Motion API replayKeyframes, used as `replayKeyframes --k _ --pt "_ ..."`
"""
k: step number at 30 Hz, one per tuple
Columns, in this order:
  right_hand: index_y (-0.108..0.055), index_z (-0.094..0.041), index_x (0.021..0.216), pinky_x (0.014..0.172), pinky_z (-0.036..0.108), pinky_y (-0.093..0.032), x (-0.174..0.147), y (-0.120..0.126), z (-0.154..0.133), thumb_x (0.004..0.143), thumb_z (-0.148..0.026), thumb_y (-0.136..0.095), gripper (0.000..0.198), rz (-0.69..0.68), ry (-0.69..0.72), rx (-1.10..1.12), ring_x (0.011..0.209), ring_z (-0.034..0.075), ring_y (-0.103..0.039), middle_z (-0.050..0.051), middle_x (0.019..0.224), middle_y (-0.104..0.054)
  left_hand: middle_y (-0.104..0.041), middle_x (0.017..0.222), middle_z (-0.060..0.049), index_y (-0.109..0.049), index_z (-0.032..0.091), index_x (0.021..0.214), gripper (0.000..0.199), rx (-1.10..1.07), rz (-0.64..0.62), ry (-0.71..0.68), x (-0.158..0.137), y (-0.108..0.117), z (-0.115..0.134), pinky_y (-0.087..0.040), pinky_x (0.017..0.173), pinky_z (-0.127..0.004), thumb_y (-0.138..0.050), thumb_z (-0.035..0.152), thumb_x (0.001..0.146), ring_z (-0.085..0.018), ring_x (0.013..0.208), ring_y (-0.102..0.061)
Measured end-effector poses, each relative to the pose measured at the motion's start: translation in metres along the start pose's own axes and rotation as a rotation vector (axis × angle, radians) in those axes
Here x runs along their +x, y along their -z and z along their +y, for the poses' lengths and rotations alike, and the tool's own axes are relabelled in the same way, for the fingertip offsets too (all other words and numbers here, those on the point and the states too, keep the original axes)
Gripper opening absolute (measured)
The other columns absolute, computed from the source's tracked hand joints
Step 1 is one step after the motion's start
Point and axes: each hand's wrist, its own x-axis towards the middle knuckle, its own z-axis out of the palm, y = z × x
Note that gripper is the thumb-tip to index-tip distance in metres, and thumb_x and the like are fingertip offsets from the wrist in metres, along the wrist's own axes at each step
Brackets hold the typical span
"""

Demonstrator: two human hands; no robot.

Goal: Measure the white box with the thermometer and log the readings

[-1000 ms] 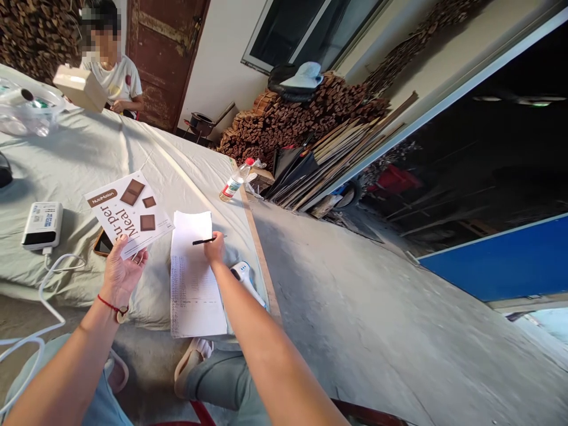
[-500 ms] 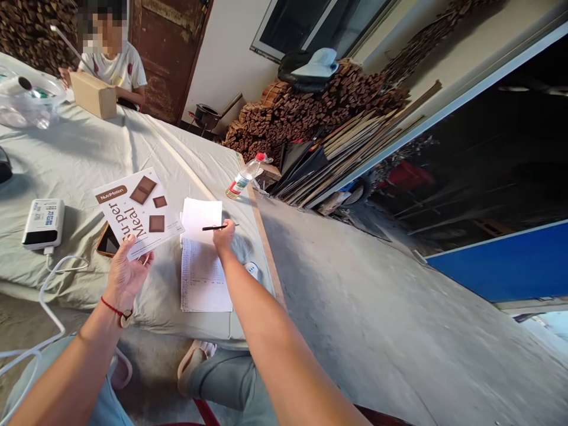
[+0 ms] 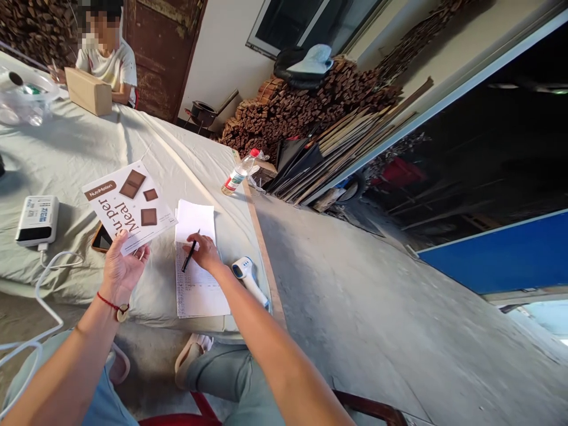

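R hand [image 3: 205,252] grip closed round black pen [image 3: 189,258], over printed sheets [image 3: 199,299] on desk [image 3: 89,145]; sheets' long axis runs fwd/back, R nearer than L. L hand [image 3: 126,269] grip pinches NutriMotion card [image 3: 137,201] near its lower edge, L of sheets.

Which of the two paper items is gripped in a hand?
The NutriMotion card, pinched in the left hand; the printed sheets lie on the table beneath the right hand, which holds a black pen.

right hand [image 3: 205,254]: nearer the wearer over papers [image 3: 202,302] | pen [image 3: 189,258]: level → steep
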Motion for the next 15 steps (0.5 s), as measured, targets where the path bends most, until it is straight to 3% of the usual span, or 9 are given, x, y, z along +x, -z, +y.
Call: replayKeyframes --k 4,10,15 --pt "-0.061 -0.020 0.105 0.105 0.039 -0.038 0.005 -0.002 -0.021 0.076 -0.030 -0.073 0.033 0.032 -0.018 -0.070 0.113 0.023 -0.053 0.005 0.113 -0.064 -0.067 0.102 0.001 -0.065 0.023 0.099 0.034 -0.018 0.006 -0.007 0.004 0.001 0.001 -0.053 0.068 -0.029 -0.075 0.020 0.067 -0.016 0.081 -0.063" --pt "-0.054 -0.021 0.121 0.094 0.036 -0.042 0.002 -0.010 -0.045 0.085 -0.018 -0.052 0.036 -0.173 -0.125 -0.311 0.117 0.025 -0.050 0.007 0.121 -0.060 -0.067 0.100 0.002 -0.065 0.022 0.097 0.026 -0.002 0.014 0.006 0.000 0.002 0.003 -0.052 0.067 -0.029 -0.072 0.020 0.072 -0.015 0.078 -0.062" --pt "-0.052 -0.020 0.125 0.093 0.037 -0.040 -0.002 -0.002 -0.052 0.082 -0.012 -0.050 0.043 -0.307 -0.093 -0.502 0.118 0.026 -0.049 0.012 0.125 -0.055 -0.067 0.101 0.002 -0.066 0.022 0.097 0.024 -0.019 0.023 0.005 0.000 0.003 0.006 -0.051 0.067 -0.028 -0.071 0.021 0.074 -0.014 0.079 -0.062"
